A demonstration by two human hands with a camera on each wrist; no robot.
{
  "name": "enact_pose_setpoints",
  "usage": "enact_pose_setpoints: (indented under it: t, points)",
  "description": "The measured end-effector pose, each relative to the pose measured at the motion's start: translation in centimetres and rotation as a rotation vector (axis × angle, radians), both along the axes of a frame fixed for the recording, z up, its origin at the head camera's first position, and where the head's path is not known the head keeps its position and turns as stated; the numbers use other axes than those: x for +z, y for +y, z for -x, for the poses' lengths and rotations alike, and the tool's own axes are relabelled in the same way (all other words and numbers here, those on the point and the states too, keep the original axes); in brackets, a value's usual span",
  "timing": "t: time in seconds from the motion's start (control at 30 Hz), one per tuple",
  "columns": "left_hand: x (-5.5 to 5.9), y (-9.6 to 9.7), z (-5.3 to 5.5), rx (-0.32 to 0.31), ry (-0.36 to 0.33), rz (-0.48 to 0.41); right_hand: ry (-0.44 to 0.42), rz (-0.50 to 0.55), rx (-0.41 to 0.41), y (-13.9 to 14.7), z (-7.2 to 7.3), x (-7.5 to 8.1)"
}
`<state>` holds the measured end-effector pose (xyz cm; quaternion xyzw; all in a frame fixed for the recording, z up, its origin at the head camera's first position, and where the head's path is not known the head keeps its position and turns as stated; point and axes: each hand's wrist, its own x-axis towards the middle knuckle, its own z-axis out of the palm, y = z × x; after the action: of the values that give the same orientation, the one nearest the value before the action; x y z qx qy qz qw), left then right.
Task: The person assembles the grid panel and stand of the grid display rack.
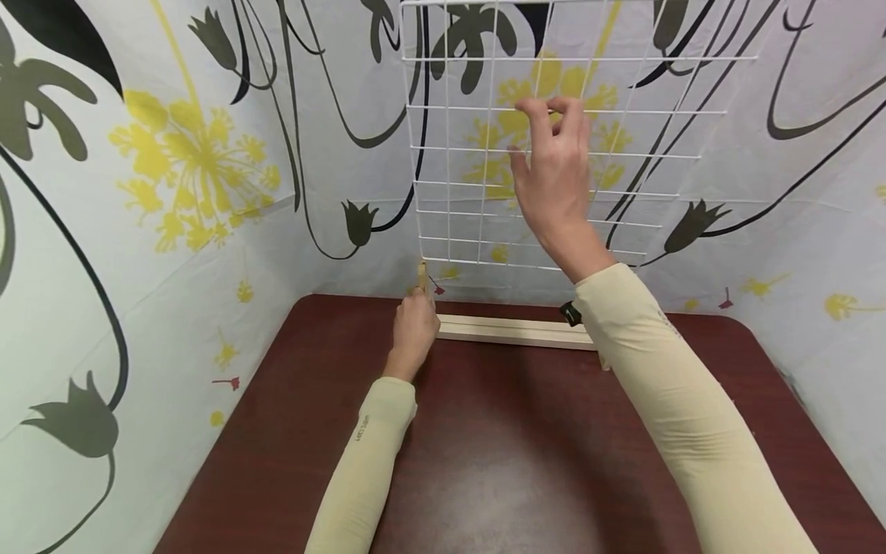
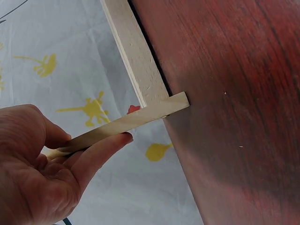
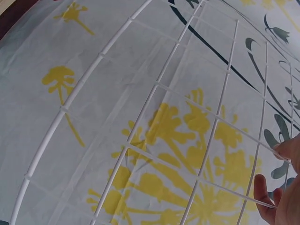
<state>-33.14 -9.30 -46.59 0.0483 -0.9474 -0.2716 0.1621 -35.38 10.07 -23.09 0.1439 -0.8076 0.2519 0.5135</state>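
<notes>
A white wire grid panel (image 1: 484, 185) stands tilted above the far edge of the table. My right hand (image 1: 554, 173) grips its wires around the middle, fingers bent over them; in the right wrist view, that hand (image 3: 288, 187) shows only partly at the edge. Below, my left hand (image 1: 415, 323) holds the left end piece of a pale wooden stand. In the left wrist view, thumb and fingers pinch this flat wooden strip (image 2: 122, 124), which crosses the end of the long wooden rail (image 2: 140, 61). The grid's lower left corner appears close to the strip's top; contact cannot be told.
The stand's long bar (image 1: 512, 331) lies along the far edge of the dark red table (image 1: 471, 438). Its right foot (image 1: 604, 360) is partly behind my right sleeve. Patterned cloth (image 1: 332, 154) hangs behind and at both sides.
</notes>
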Motion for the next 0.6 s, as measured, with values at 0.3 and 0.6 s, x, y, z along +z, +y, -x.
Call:
enact_pose_setpoints:
  t: [0.3,0.6]
  points:
    - [0.0,0.0,0.0,-0.01,0.017,0.009,0.004,-0.024,0.002,-0.2,0.7,-0.6]
    - [0.0,0.0,0.0,-0.024,0.028,0.036,0.0,-0.021,-0.008,-0.2,1.1,-1.5]
